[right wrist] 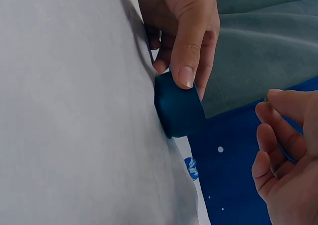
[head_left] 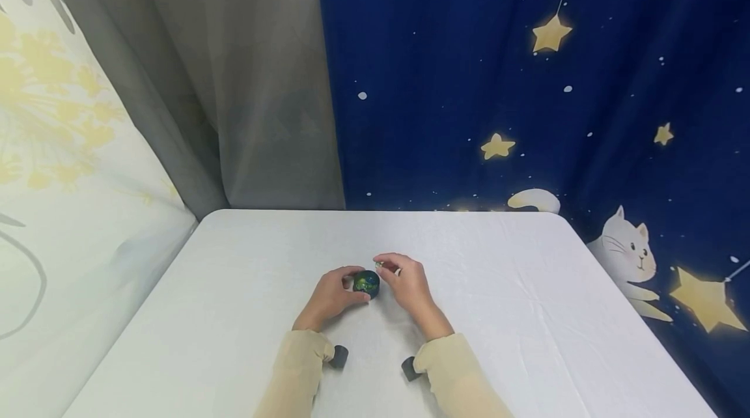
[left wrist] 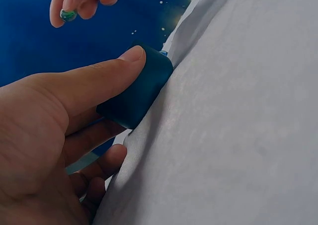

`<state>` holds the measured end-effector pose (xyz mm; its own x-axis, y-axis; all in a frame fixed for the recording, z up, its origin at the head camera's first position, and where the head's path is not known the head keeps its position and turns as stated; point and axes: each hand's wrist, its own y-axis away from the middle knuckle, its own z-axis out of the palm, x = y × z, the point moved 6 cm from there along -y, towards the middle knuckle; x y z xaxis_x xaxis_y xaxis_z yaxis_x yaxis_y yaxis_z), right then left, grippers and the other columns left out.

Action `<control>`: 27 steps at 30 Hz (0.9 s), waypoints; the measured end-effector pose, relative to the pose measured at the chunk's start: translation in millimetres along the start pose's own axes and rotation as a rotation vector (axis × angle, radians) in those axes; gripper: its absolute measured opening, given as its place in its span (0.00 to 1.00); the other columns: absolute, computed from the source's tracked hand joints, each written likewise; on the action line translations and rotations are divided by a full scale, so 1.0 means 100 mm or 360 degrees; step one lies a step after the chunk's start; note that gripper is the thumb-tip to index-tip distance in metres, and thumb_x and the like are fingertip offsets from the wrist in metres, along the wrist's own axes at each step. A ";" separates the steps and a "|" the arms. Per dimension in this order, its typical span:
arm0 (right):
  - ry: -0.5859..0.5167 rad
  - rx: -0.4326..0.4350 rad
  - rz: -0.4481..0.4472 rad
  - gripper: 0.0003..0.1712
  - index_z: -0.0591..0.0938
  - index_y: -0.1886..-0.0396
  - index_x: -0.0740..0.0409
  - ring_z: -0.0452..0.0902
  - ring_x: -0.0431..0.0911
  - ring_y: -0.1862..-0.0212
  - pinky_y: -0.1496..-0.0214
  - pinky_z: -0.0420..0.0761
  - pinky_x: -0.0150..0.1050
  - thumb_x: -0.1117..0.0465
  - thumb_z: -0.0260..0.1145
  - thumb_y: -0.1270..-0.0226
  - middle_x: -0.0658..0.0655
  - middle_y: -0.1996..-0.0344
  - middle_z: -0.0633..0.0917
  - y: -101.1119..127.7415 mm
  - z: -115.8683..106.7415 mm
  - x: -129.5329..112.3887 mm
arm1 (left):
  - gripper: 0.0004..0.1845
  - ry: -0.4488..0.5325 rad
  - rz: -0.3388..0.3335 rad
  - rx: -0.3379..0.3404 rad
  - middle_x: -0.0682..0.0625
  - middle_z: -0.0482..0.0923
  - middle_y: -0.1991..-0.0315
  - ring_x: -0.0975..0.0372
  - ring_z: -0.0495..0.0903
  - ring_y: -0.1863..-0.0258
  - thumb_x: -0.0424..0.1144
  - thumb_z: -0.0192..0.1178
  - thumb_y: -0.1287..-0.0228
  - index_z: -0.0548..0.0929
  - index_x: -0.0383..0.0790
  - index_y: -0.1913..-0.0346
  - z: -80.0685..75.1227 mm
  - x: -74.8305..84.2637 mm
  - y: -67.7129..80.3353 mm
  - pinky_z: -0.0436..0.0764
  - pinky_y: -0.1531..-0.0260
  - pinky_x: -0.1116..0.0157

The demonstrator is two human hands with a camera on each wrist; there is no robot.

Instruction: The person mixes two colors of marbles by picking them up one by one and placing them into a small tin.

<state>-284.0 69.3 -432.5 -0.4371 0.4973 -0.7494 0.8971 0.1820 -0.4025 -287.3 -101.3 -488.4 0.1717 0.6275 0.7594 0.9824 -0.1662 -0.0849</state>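
My left hand (head_left: pixel 333 294) grips a small dark teal cup (head_left: pixel 366 284) on the white table, thumb on one side and fingers on the other. Green and blue show in the cup's opening in the head view. To its right, my right hand (head_left: pixel 410 282) pinches a green glass marble (left wrist: pixel 68 15) between thumb and fingertips, above the table and apart from the cup. A blue-and-white swirled marble (right wrist: pixel 191 169) appears just past the cup in the right wrist view. The cup's wall hides most of what is inside it from both wrist views.
The white table (head_left: pixel 498 314) has rounded far corners and a lightly creased cover. Behind it hang a grey curtain (head_left: pixel 269 79) and a dark blue curtain (head_left: pixel 433 79) with stars and a cat. A pale patterned cloth (head_left: pixel 76 222) hangs at the left.
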 end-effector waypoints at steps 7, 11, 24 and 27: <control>-0.0070 0.0005 0.0020 0.12 0.87 0.56 0.52 0.80 0.42 0.64 0.62 0.79 0.35 0.67 0.70 0.40 0.49 0.68 0.86 0.00 0.00 -0.01 | 0.32 0.0010 0.0004 0.0011 0.51 0.81 0.52 0.60 0.76 0.59 0.47 0.77 0.54 0.81 0.45 0.43 -0.01 0.01 -0.01 0.76 0.56 0.56; -0.0090 -0.0033 0.0016 0.15 0.86 0.54 0.53 0.80 0.42 0.61 0.61 0.78 0.36 0.69 0.70 0.41 0.49 0.66 0.87 0.00 0.02 -0.01 | 0.32 0.0015 0.0007 0.0015 0.52 0.81 0.52 0.61 0.75 0.60 0.46 0.77 0.54 0.81 0.46 0.43 -0.01 0.01 -0.01 0.76 0.56 0.56; -0.0132 -0.0096 -0.0034 0.23 0.84 0.48 0.54 0.78 0.43 0.61 0.62 0.77 0.35 0.75 0.66 0.43 0.49 0.66 0.85 -0.01 0.05 -0.05 | 0.32 0.0009 0.0013 0.0019 0.50 0.81 0.52 0.60 0.76 0.60 0.46 0.78 0.54 0.81 0.45 0.43 -0.02 0.01 -0.01 0.76 0.55 0.56; -0.0115 -0.0069 -0.0067 0.22 0.84 0.49 0.54 0.79 0.43 0.63 0.63 0.77 0.36 0.75 0.66 0.44 0.49 0.68 0.85 -0.01 0.03 -0.06 | 0.32 0.0003 0.0014 0.0020 0.50 0.81 0.52 0.60 0.76 0.60 0.46 0.78 0.54 0.81 0.45 0.43 -0.02 0.01 -0.01 0.76 0.56 0.56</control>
<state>-283.0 63.6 -429.2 -0.4765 0.4260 -0.7691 0.8791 0.2387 -0.4125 -288.4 -101.9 -486.7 0.1803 0.6248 0.7597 0.9817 -0.1620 -0.0997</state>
